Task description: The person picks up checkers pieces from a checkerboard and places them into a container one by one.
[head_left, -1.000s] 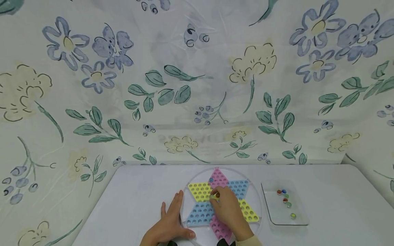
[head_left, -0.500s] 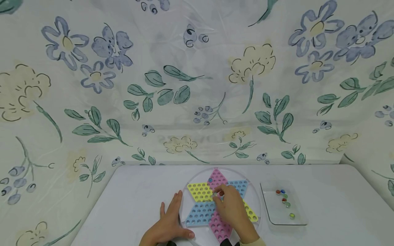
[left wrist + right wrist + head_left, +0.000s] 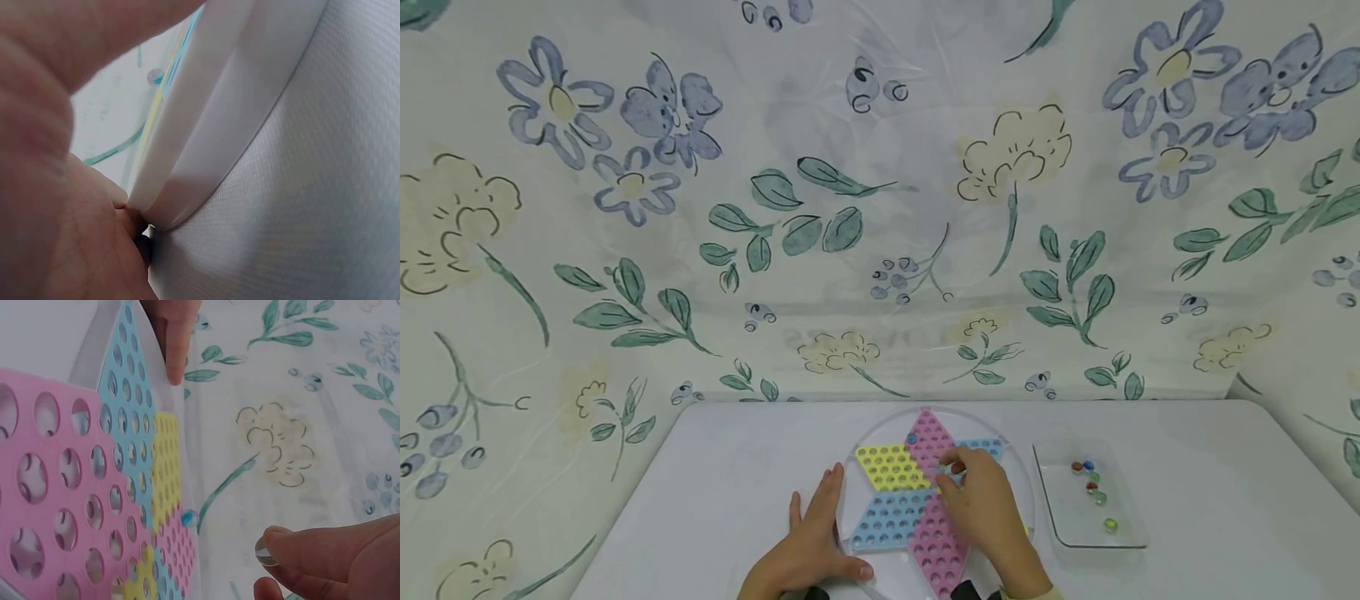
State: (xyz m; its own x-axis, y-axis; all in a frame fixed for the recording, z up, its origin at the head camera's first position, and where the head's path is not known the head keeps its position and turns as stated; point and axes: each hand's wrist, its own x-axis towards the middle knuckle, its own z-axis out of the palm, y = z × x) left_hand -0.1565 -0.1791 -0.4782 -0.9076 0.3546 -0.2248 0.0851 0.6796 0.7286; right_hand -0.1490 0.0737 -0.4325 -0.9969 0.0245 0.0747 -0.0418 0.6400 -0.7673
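Note:
A round white Chinese checkers board (image 3: 859, 575) lies on the table, with a star of pink, yellow and blue holed sections. My left hand (image 3: 811, 537) rests against the board's left rim, fingers straight and spread, thumb by its near edge. In the left wrist view this hand (image 3: 81, 219) touches the white side wall. My right hand (image 3: 988, 504) is over the right half of the star, covering part of it. Between its thumb and finger it pinches a clear glass marble (image 3: 265, 552). A blue marble (image 3: 189, 518) sits on the far pink point.
To the board's right stands a clear rectangular tray (image 3: 1101, 547) with several loose glass marbles (image 3: 1100, 498). The white table (image 3: 737, 467) ends at a flower-patterned cloth (image 3: 880, 208) hanging behind and at the sides.
My right hand has moved right across the star, still pinching, uncovering more of the pink sections at the middle. The left hand stays in place.

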